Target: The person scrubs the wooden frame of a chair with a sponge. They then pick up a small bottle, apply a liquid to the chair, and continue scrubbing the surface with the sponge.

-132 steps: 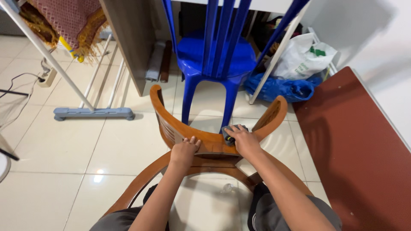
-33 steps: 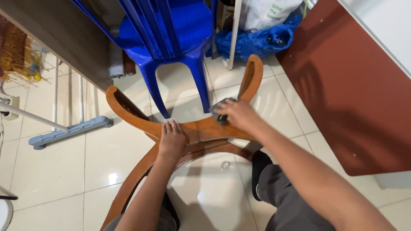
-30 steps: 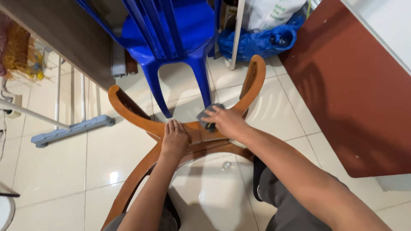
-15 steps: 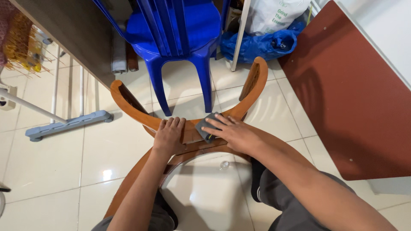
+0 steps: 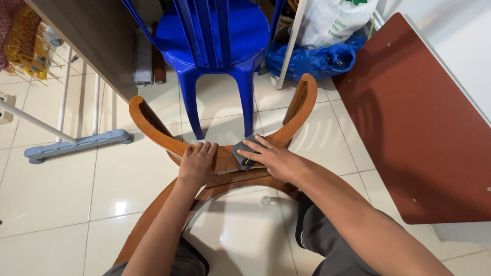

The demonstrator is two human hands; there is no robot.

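A curved, varnished wooden chair frame (image 5: pixel 153 122) lies on the tiled floor in front of me. My left hand (image 5: pixel 196 163) rests flat on the middle of its curved rail, fingers together. My right hand (image 5: pixel 271 159) presses a small grey sanding block (image 5: pixel 243 152) against the rail just right of the left hand. Two curved wooden arms rise to the left and to the right (image 5: pixel 300 100) of my hands.
A blue plastic chair (image 5: pixel 215 41) stands just beyond the frame. A dark red board (image 5: pixel 424 122) lies at the right. A blue bag (image 5: pixel 312 59) and a white bag (image 5: pixel 332 23) sit behind. A drying-rack foot (image 5: pixel 76 144) is at the left.
My right hand has slid the grey block leftward along the rail, from near the right arm toward the middle. The left hand has stayed on the rail.
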